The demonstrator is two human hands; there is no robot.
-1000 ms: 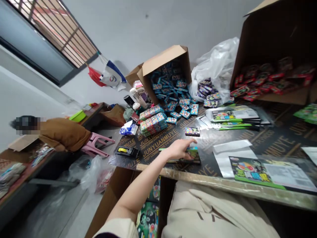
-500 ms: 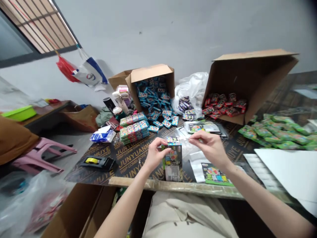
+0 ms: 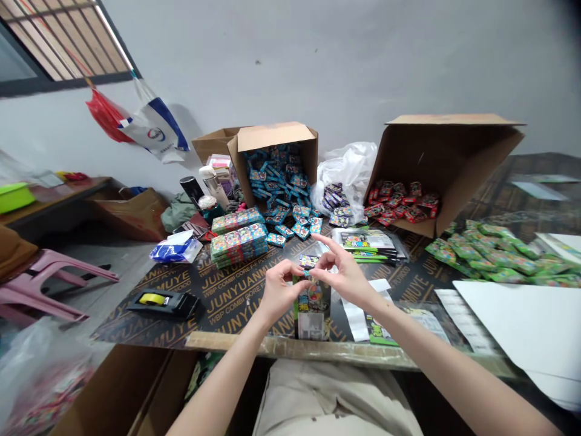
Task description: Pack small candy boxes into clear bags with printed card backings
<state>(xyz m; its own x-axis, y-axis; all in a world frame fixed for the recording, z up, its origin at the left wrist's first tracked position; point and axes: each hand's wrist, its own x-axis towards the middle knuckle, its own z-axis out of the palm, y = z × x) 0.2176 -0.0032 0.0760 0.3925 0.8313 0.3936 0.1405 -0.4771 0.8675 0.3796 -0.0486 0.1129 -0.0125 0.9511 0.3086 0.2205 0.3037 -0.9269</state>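
Note:
My left hand [image 3: 282, 289] and my right hand [image 3: 339, 271] meet over the front of the table. Both are closed, thumbs and fingertips pinching a small blue box [image 3: 306, 274], mostly hidden by the fingers. Under them lies a black and green printed pouch [image 3: 312, 324], its far part covered by my hands. Just beyond my fingertips is a small dark patterned box [image 3: 307, 261]. Blue patterned boxes [image 3: 301, 230] lie loose farther back, spilling from a tipped carton [image 3: 278, 138].
Left of my hands are stacked patterned boxes [image 3: 239, 241] and a tape dispenser [image 3: 163, 303]. Behind stand a white plastic bag [image 3: 348, 163] and a large carton [image 3: 447, 145] holding red packs. Green packets [image 3: 503, 251], black pouches [image 3: 370, 242] and white sheets [image 3: 512, 327] lie right.
My view has swung right. My left hand rested on the pouch alone; then my right hand came in, and now both hands meet at the small blue box.

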